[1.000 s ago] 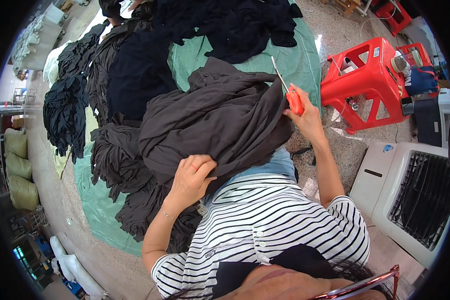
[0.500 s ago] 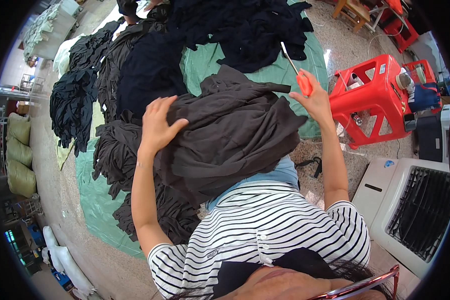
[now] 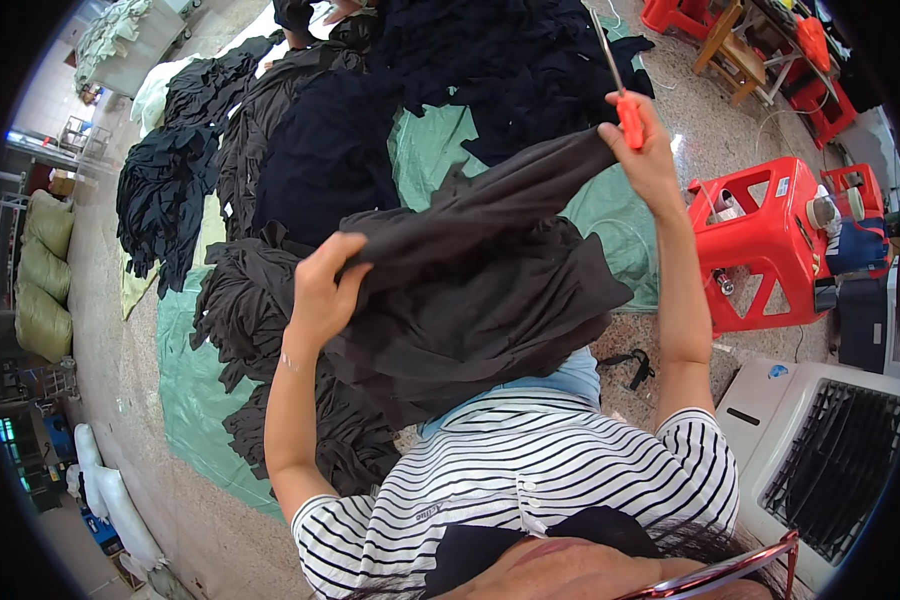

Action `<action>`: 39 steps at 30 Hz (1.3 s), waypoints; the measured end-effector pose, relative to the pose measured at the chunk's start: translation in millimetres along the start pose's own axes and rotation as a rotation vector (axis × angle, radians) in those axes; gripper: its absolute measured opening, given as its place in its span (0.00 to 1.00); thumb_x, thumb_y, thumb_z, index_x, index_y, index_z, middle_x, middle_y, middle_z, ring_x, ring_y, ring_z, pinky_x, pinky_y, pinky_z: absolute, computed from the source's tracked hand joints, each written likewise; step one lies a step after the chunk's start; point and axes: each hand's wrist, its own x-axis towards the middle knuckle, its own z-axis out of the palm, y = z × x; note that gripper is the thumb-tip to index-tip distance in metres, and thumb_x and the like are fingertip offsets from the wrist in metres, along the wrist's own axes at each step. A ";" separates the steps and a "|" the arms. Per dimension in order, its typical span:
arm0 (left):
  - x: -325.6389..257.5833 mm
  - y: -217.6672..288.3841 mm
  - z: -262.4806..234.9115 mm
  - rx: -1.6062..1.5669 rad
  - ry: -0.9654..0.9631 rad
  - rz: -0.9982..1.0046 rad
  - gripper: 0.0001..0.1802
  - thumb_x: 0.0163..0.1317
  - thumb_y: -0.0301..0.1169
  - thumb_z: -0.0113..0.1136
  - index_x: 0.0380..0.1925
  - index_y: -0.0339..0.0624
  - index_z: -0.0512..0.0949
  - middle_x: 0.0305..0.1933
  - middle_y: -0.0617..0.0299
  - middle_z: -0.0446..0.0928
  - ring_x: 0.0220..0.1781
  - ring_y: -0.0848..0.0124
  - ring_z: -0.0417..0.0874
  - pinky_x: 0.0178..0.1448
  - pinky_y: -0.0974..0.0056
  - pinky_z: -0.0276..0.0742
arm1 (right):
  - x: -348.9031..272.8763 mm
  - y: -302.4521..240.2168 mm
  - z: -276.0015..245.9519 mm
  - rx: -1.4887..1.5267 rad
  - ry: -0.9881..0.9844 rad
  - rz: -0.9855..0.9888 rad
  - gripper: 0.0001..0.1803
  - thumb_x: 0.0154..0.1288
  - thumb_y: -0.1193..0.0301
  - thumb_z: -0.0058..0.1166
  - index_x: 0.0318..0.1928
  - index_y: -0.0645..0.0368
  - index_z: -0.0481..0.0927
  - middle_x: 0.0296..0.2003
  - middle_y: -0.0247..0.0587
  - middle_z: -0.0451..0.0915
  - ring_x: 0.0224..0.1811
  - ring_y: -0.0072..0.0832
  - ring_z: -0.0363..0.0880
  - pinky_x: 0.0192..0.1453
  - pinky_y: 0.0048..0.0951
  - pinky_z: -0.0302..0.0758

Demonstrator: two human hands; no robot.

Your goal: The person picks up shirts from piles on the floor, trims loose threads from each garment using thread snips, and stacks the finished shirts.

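A dark brown-grey garment [image 3: 480, 330] lies across my lap, its upper part lifted and drawn out between my hands. My left hand [image 3: 325, 290] is closed on its left part, thumb and fingers round the cloth. My right hand [image 3: 650, 160] pinches the far right end of the stretched strip. In the same hand are orange-handled scissors [image 3: 630, 120], their long thin metal blade pointing up and away from me. More dark brown-grey garments [image 3: 245, 300] are heaped just left of my left hand.
Navy clothes [image 3: 320, 160] are piled ahead on a green sheet [image 3: 205, 400]. A red plastic stool [image 3: 760, 240] stands to the right, with a white air cooler [image 3: 750, 420] nearer me. Another person's hand [image 3: 345, 10] shows at the far edge. Stuffed sacks [image 3: 45, 280] stand at far left.
My right hand has risen away from me with the scissors and now pulls up a garment edge. My left hand, open on the cloth before, has closed on it.
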 end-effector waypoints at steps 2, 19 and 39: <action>-15.4 18.7 -20.7 0.161 0.052 0.088 0.18 0.46 0.12 0.61 0.39 0.39 0.81 0.34 0.54 0.80 0.34 0.55 0.83 0.41 0.62 0.79 | 12.6 -34.4 -10.3 -0.101 -0.002 -0.041 0.20 0.62 0.73 0.65 0.53 0.59 0.76 0.44 0.34 0.80 0.46 0.21 0.76 0.55 0.24 0.72; -128.0 94.2 -3.9 0.298 -0.478 -0.020 0.16 0.51 0.30 0.69 0.42 0.44 0.82 0.40 0.59 0.77 0.39 0.59 0.80 0.43 0.57 0.76 | -90.1 -69.1 -51.7 -0.327 -0.336 0.215 0.23 0.65 0.66 0.64 0.58 0.54 0.73 0.39 0.45 0.84 0.41 0.33 0.84 0.48 0.32 0.77; 53.3 51.3 113.7 -0.381 -1.229 -0.419 0.11 0.60 0.34 0.68 0.30 0.34 0.84 0.22 0.69 0.78 0.25 0.81 0.73 0.31 0.71 0.68 | -189.8 -165.8 -80.2 -0.475 -0.597 0.192 0.19 0.53 0.64 0.71 0.40 0.60 0.80 0.31 0.44 0.81 0.32 0.45 0.81 0.35 0.36 0.76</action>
